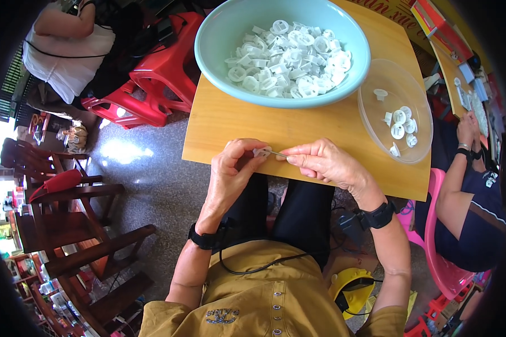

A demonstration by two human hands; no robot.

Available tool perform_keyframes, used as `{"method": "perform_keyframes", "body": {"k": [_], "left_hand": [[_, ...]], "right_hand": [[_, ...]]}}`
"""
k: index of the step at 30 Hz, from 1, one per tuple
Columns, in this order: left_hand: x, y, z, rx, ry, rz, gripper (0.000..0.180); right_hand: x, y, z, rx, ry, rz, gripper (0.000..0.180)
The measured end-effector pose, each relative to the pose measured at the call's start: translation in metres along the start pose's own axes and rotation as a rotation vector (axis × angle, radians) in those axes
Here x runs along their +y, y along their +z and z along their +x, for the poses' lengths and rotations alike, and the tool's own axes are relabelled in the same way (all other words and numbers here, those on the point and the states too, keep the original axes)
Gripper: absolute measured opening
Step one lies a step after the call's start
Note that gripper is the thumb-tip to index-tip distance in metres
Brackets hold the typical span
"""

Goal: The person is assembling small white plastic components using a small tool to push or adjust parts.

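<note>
Pinching the white plastic piece [260, 152] with the left hand [234, 164] over the near edge of the desk [230, 121], gripping the thin tool [279, 155] with the right hand [328, 162]; ideally steadying both, pressing gently.

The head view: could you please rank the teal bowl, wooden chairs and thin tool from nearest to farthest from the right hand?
1. Thin tool: held in the right hand.
2. Teal bowl: ahead, on the table.
3. Wooden chairs: off to the left.
</note>
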State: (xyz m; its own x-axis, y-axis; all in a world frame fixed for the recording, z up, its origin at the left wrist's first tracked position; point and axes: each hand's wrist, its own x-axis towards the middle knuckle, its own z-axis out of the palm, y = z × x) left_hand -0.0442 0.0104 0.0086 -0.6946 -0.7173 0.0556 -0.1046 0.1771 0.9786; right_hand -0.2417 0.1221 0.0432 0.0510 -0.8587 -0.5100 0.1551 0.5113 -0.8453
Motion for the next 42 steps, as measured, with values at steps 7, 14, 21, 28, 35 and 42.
{"method": "perform_keyframes", "body": {"k": [7, 14, 21, 28, 35, 42], "left_hand": [[-0.003, -0.001, -0.001, -0.007, -0.025, -0.001, 0.021], [-0.006, 0.001, 0.0, 0.009, 0.023, -0.009, 0.02], [-0.007, 0.006, -0.001, 0.074, 0.035, -0.054, 0.018], [-0.008, 0.008, 0.001, 0.104, 0.079, -0.033, 0.015], [-0.007, 0.006, -0.002, 0.09, 0.054, -0.105, 0.014], [0.017, 0.008, -0.007, 0.057, -0.093, -0.6, 0.022]], "right_hand": [[-0.003, -0.004, 0.001, -0.049, 0.099, 0.045, 0.033], [-0.001, 0.007, -0.005, -0.004, 0.069, -0.021, 0.035], [0.021, 0.045, -0.012, 0.176, -0.03, 0.109, 0.034], [0.041, 0.084, -0.004, 0.715, -0.619, -0.535, 0.023], [0.029, 0.09, -0.014, 0.741, -0.408, -0.83, 0.024], [0.017, 0.091, -0.037, 0.886, -0.805, -0.717, 0.016]]}}
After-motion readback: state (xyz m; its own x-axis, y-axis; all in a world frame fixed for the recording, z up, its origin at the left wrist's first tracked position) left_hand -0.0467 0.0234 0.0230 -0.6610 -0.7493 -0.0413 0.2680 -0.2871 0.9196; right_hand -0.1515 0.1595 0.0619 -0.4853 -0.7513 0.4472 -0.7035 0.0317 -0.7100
